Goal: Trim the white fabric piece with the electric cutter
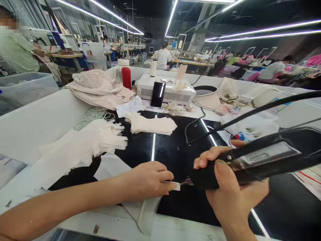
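Observation:
My left hand (150, 179) is closed, pinching a narrow white fabric strip (177, 186) whose end pokes out past the fingertips. More pale cloth (150, 214) hangs down below that hand. My right hand (230, 190) wraps round a thick black corded handheld tool (265, 159), with the thumb on its near side. The tool's thin metal tip (186, 181) points left, right at the strip's end; whether they touch I cannot tell. Both hands are over the glossy black work surface (173, 155).
Cream fabric pieces are stacked at left (82, 142) and at the back (150, 124). Behind are a phone (157, 94), a white vented box (170, 88), a red cup (126, 77) and pale green cord (91, 117). A black cable (250, 115) arcs across the right. Co-workers sit beyond.

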The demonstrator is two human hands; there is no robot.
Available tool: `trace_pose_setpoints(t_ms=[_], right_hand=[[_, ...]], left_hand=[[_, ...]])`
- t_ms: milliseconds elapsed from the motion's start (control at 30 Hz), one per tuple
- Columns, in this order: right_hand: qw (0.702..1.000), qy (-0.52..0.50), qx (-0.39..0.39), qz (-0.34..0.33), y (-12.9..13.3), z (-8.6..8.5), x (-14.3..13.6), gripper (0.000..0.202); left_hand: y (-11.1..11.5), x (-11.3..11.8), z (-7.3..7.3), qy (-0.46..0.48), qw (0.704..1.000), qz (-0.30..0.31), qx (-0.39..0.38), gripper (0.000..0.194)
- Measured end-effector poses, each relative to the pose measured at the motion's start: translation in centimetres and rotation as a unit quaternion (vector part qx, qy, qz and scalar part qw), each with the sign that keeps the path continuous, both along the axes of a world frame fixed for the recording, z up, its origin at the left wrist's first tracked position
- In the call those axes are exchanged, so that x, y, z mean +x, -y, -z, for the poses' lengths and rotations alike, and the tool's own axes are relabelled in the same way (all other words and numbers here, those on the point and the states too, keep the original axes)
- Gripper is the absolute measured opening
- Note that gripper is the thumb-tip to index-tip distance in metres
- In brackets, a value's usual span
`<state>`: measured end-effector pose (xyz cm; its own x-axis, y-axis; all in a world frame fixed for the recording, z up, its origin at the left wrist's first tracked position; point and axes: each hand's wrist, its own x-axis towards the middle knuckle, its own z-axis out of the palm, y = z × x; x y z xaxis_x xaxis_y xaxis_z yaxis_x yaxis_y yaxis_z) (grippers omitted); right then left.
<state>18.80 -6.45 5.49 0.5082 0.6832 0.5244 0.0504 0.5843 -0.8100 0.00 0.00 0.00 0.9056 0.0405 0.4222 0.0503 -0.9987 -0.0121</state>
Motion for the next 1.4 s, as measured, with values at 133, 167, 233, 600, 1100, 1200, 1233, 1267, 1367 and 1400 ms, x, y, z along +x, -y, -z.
trace_pose_setpoints(t_ms=[133,167,233,600,1100,1200,1233,1267,1367,1400], right_hand=[[1.0,-0.005,-0.007,0.009,0.3,-0.3,0.1,0.039],[1.0,-0.008,-0.006,0.007,0.4,-0.5,0.0,0.039],[1.0,-0.017,0.001,0.005,0.6,-0.8,-0.1,0.039],[1.0,0.004,0.002,-0.006,1.3,-0.7,-0.4,0.038],[1.0,-0.009,0.009,0.0,1.0,-0.7,-0.5,0.041],[1.0,0.002,0.0,0.006,1.2,-0.5,-0.5,0.038],[1.0,0.003,0.001,0.003,1.3,-0.5,-0.5,0.039],[1.0,0.0,0.003,-0.001,1.3,-0.6,-0.5,0.039],[1.0,-0.015,0.014,-0.004,1.2,-0.9,-0.5,0.04],[1.0,-0.02,0.019,0.001,1.1,-1.1,-0.5,0.04]], left_hand=[[0.1,0.0,0.0,-0.018,1.0,-0.007,0.008,0.023],[0.1,0.0,0.0,-0.022,1.0,-0.009,0.011,0.023],[0.1,0.0,0.0,-0.028,0.999,-0.01,0.014,0.023],[-0.1,0.1,0.2,-0.004,1.0,0.001,0.012,0.021],[-0.1,-0.1,0.2,-0.008,1.0,-0.006,0.008,0.024],[0.0,-0.1,0.1,-0.003,1.0,-0.001,0.005,0.024],[0.0,-0.2,0.0,-0.003,1.0,0.0,0.005,0.023],[0.0,-0.3,-0.1,-0.003,1.0,-0.001,0.004,0.023],[0.2,-0.8,-0.5,0.008,1.0,-0.005,-0.003,0.021],[0.3,-1.0,-0.6,0.015,1.0,-0.005,-0.006,0.021]])
